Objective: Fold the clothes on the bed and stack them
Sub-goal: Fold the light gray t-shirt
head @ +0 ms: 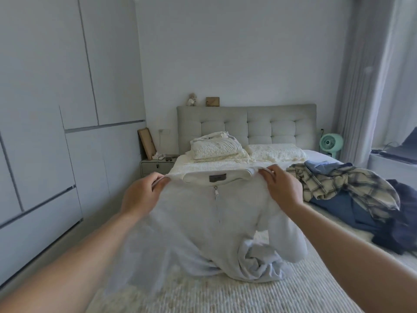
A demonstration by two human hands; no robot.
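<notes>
A pale grey zip-neck sweatshirt (pixel 209 222) hangs in front of me above the bed (pixel 225 294), its collar and label facing me and its lower hem bunched on the cover. My left hand (pixel 142 195) pinches its left shoulder. My right hand (pixel 282 186) pinches its right shoulder. An unfolded heap lies on the right side of the bed: a plaid shirt (pixel 343 184) on top of blue garments (pixel 338 208) and a dark navy garment (pixel 404 218).
Two pillows (pixel 216 147) and a padded headboard (pixel 246 123) are at the far end. A nightstand (pixel 155 166) stands left of the bed, wardrobe doors (pixel 45 109) line the left wall. A green fan (pixel 330 143) and curtains (pixel 370 75) are at the right.
</notes>
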